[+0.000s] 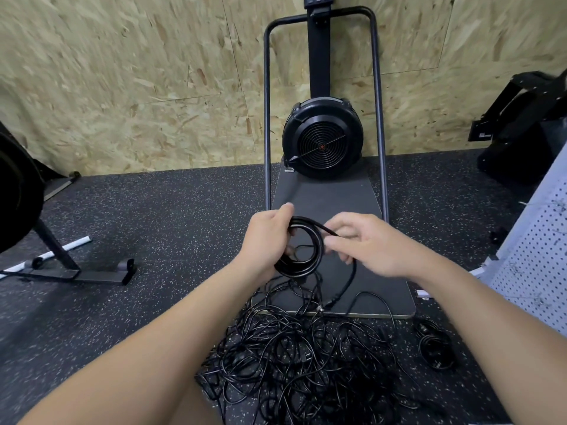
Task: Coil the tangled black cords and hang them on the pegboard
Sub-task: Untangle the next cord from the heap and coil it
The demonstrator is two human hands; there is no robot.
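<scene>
Head view: speckled rubber floor [159, 216]; chipboard wall [122, 72]; left hand [265, 240] grip holds coil [302, 250]; right hand [372, 245] pinches cord.

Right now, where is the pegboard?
In the head view the white pegboard leans at the far right edge, right of the right hand and beyond the small coiled cord on the floor.

Speckled black rubber floor [171, 210] carries tangled black cords [294, 357], small coiled cord [435, 348] at right, fan machine's base plate [325, 197], white pegboard [534, 259] leaning.
</scene>
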